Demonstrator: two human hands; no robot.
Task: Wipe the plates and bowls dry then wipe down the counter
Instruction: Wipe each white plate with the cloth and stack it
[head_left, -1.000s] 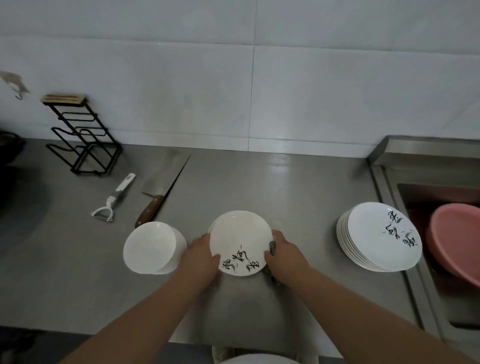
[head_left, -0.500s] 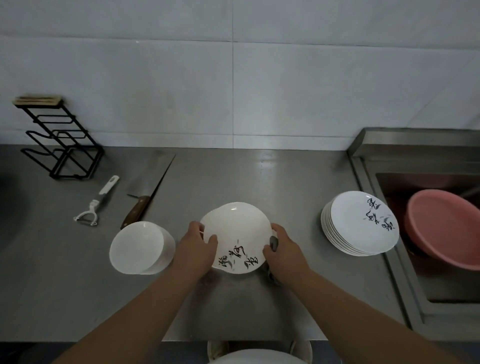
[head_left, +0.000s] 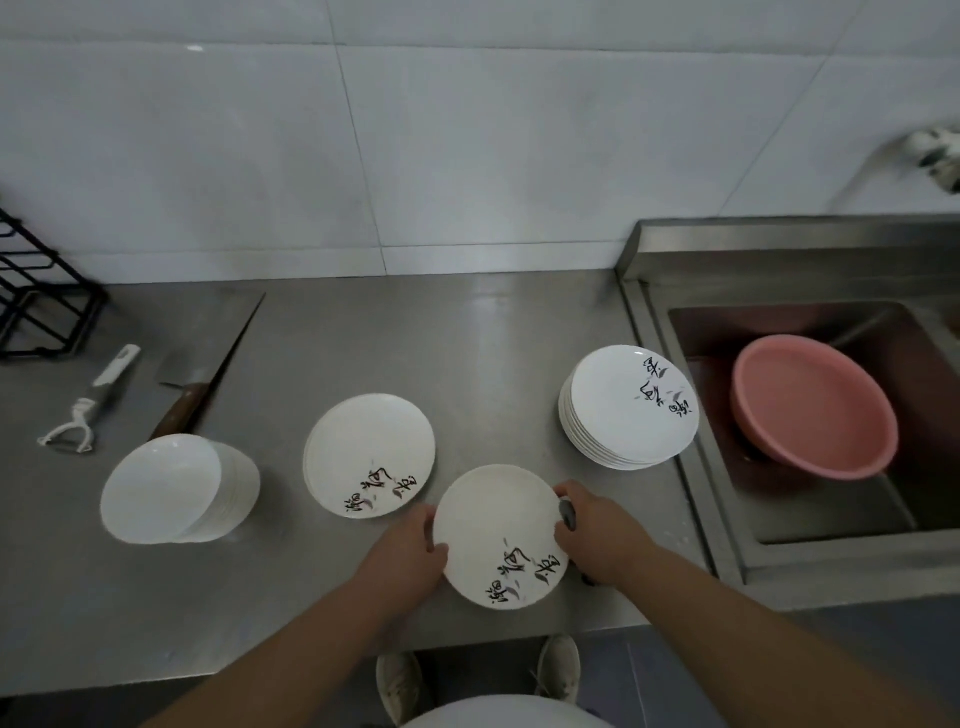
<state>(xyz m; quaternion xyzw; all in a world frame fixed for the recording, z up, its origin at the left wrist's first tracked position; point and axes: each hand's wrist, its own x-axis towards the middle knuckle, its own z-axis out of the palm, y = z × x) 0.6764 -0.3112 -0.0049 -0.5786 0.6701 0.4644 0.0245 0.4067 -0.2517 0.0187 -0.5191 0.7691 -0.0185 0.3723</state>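
I hold a white plate (head_left: 493, 525) with black brush lettering a little above the steel counter (head_left: 467, 338), near its front edge. My left hand (head_left: 410, 553) grips its left rim. My right hand (head_left: 597, 535) grips its right rim, with something small and grey pinched against the rim under the thumb. Left of it, a low stack of the same plates (head_left: 369, 457) lies on the counter. A taller plate stack (head_left: 628, 408) stands beside the sink. At the left, a stack of white bowls (head_left: 171, 488) lies tipped on its side.
A cleaver (head_left: 192, 395) and a white peeler (head_left: 88, 405) lie at the back left, in front of a black wire rack (head_left: 36, 306). On the right, the sink (head_left: 717, 519) holds a pink basin (head_left: 810, 405). My shoes show below the counter's front edge.
Both hands have carried one plate off the middle stack to the right and toward me. The stack it left now shows uncovered. My view has swung to the right.
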